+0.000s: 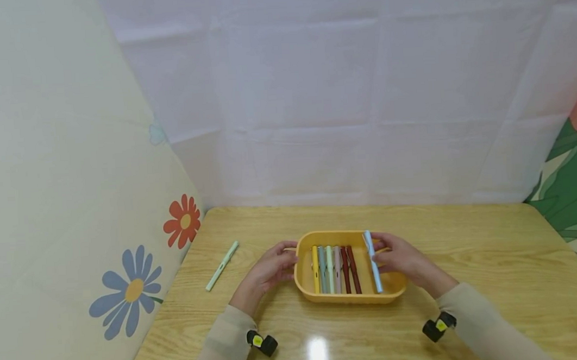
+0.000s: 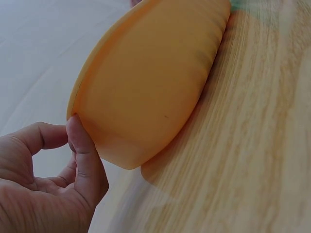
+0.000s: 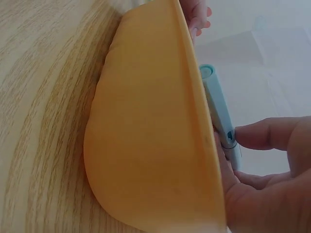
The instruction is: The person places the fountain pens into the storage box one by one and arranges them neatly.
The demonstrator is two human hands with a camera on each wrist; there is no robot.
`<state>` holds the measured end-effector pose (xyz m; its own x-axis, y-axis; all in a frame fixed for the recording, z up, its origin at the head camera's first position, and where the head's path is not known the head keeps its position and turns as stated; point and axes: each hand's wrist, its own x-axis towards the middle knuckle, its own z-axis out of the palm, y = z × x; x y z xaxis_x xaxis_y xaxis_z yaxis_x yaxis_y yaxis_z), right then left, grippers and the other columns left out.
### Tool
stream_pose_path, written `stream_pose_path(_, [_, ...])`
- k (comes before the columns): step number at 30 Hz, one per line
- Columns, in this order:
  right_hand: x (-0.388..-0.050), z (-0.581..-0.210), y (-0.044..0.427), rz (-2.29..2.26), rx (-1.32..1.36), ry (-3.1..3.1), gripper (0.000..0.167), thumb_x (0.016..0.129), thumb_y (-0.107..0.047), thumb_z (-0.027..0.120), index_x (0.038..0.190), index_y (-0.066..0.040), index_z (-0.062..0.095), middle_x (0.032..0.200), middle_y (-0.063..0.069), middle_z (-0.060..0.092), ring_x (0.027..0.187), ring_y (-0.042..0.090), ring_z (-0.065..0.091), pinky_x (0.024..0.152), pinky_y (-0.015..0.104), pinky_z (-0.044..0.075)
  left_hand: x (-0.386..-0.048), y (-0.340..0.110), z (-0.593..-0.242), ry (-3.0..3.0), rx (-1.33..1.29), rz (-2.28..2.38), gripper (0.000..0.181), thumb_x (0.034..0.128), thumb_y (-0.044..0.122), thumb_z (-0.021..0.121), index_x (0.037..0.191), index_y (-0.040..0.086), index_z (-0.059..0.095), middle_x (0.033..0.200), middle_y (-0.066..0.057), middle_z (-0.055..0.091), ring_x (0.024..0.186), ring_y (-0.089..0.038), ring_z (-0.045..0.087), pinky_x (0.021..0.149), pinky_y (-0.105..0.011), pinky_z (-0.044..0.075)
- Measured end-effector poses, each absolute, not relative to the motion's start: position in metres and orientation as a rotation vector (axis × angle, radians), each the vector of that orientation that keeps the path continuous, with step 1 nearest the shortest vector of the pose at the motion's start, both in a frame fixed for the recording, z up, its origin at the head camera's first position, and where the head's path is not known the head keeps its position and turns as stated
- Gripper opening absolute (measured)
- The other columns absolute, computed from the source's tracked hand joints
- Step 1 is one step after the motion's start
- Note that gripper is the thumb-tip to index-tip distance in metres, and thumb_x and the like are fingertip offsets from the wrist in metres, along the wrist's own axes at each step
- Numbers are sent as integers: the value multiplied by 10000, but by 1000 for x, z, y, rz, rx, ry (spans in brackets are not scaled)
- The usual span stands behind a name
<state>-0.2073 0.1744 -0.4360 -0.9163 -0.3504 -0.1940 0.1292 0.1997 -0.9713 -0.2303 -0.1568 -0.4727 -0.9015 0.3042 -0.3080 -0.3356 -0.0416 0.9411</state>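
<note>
A yellow-orange tray (image 1: 280, 301) sits on the table with several pens side by side in its left and middle part: a yellow pen (image 1: 315, 270), grey-blue, pale green and mauve ones, and two dark red pens (image 1: 354, 270). My left hand (image 1: 275, 267) pinches the tray's left rim between thumb and finger, as the left wrist view shows. Over the tray's right part, my right hand (image 1: 395, 257) holds a light blue pen (image 3: 219, 104) between thumb and fingers. In the right wrist view the tray wall hides some of those fingers.
A pale green pen (image 1: 222, 265) lies apart on the wooden table (image 1: 493, 256), left of the left hand. White cloth (image 1: 304, 103) hangs behind the table, and flower-printed cloth (image 1: 70, 131) stands along the left side.
</note>
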Motion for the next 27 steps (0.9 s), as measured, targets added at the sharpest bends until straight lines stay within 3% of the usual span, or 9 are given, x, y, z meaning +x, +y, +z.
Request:
stream_pose_path(18, [-210,-447,157,-1728,-162,2121,619,894,105,550,1469,138,322,1073,196,474,838,225,601,769,423,603,-231,-156,-475,1809,-55,2006,468,932,13,568,1388,21,458,1016,-50,635,813,-132,633,614,-270,571])
stream_pose_path(27, [-213,-451,149,-1672,-91,2166,609,891,108,572,1457,135,348,1079,210,497,835,239,612,747,411,600,-231,-157,-475,1801,-47,2005,473,938,17,561,1396,20,445,1010,-47,635,815,-132,632,615,-269,568])
